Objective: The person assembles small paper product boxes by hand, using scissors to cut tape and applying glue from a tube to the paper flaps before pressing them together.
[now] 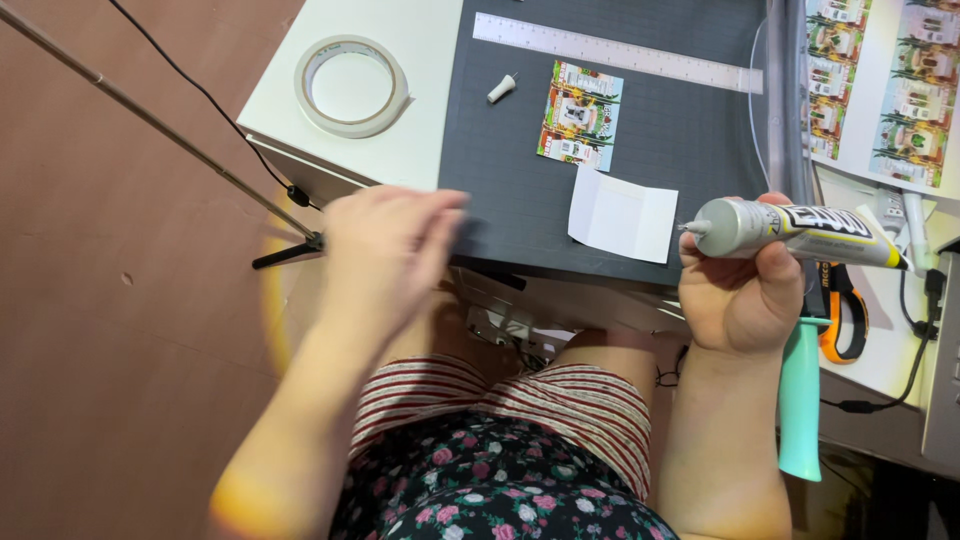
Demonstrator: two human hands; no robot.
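1. The right hand (742, 295) is clenched around a grey glue tube (795, 230), held level with its uncapped nozzle pointing left toward the dark grey cutting mat (520, 150).
2. The left hand (385, 250) is blurred at the mat's near left corner; its fingers look loosely spread and appear to hold nothing, though the blur leaves this uncertain.
3. Judging from this, the gluing step is in hand: the tube is open, but no glue is visibly on the paper yet. The next move would call for bringing the nozzle down onto the blank white card (622, 215), which lies on the mat's near edge just left of the nozzle, while steadying the card.
4. The small white cap (501, 88) lies on the mat, farther from the person.
5. A printed colourful card (580, 115) lies right of the cap.
6. A clear ruler (615, 50) lies along the mat's far edge.
7. A tape roll (351, 85) rests on the white tabletop (400, 150), left of the mat.
8. Sheets of printed pictures (880, 90) lie right of the mat.
9. Orange-handled scissors (845, 320) and a teal handle (800, 400) lie below the tube.
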